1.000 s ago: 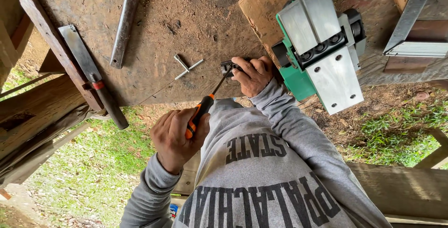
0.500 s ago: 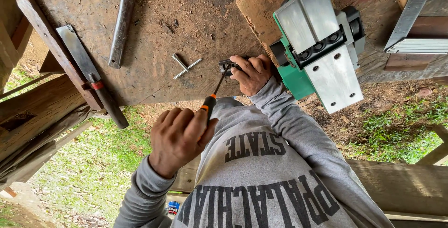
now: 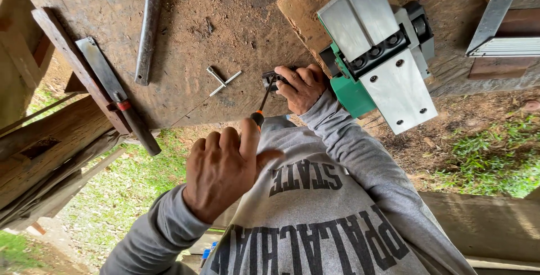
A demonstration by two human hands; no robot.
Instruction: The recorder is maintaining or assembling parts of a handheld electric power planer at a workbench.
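Left hand (image 3: 225, 171) wraps the screwdriver (image 3: 262, 106) handle; right hand (image 3: 304, 86) pinches a small black part (image 3: 270, 78) at the tabletop (image 3: 185, 44) edge. Part looks light, rigid, fiddly: hold its sides.

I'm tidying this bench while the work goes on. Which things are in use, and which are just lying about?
In use:
left hand gripping the screwdriver
right hand holding the small black part

Lying about:
green and silver power planer
T-shaped metal key
long metal bar
flat metal blade
wooden strip
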